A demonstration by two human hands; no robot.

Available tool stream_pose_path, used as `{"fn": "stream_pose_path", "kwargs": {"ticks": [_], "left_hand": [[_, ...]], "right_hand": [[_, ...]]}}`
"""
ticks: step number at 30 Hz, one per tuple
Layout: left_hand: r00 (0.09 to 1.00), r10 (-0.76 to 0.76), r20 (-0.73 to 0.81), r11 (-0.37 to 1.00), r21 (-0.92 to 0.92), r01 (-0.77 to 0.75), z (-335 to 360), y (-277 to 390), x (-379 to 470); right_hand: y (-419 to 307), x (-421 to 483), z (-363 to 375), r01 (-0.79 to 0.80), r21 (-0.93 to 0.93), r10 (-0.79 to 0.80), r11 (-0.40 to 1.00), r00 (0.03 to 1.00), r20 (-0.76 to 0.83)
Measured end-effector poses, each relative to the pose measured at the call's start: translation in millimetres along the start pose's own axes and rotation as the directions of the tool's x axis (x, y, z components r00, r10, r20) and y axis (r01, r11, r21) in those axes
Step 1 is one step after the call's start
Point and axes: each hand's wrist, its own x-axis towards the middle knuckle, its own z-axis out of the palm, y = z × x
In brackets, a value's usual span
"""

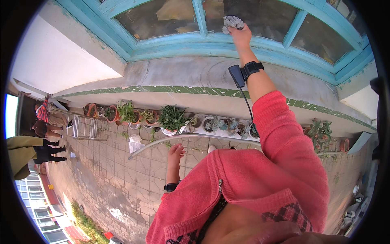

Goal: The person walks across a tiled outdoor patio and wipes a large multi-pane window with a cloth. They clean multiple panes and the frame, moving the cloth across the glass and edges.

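My right hand (241, 34) grips a crumpled grey wad (232, 23), which could be paper or cloth. The wad is at the lower part of a dusty window pane (259, 18), just right of an upright glazing bar. Around the glass runs a weathered blue wooden window frame (182, 42) with worn paint. My left hand (176, 152) hangs low at my side with its fingers loosely bent and nothing in it. Below that hand is the paved ground, with a grey hose or pipe (182, 136) curving close by.
Beneath the window juts a concrete sill (182, 71) with a green edge. Potted plants (172, 117) line the wall's foot, beside a white plastic bag (136, 143). At left stand a metal rack (84, 126) and several people (45, 128). Another potted plant (318, 132) is at right.
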Motion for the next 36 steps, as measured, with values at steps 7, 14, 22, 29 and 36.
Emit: {"fn": "stream_pose_path", "kwargs": {"ticks": [7,14,22,29,36], "left_hand": [[0.986,0.126,0.106,0.986,-0.121,-0.113,-6.8,48.1,40.3],[0.728,0.464,0.504,0.885,-0.238,-0.399,71.0,207.8,52.1],[0.408,0.635,0.656,0.771,-0.508,-0.384,191.5,302.6,17.5],[0.536,0.721,0.439,0.657,-0.679,-0.328,243.9,304.8,11.4],[0.626,0.578,0.523,0.727,-0.679,-0.104,331.1,301.1,-33.3]], "right_hand": [[-77.6,-20.9,-54.1,-0.528,0.403,0.226,0.748,0.772,0.594],[-126.5,-70.1,-83.2,-0.567,0.382,0.103,0.73,0.643,0.759],[-152.1,-99.0,-113.4,-0.163,-0.124,0.2,0.979,0.624,0.756],[-141.6,-83.3,-177.5,0.254,-0.281,-0.084,0.926,0.86,0.503],[-126.2,-39.5,-268.2,0.013,0.159,-0.106,0.987,0.796,0.596]]}}
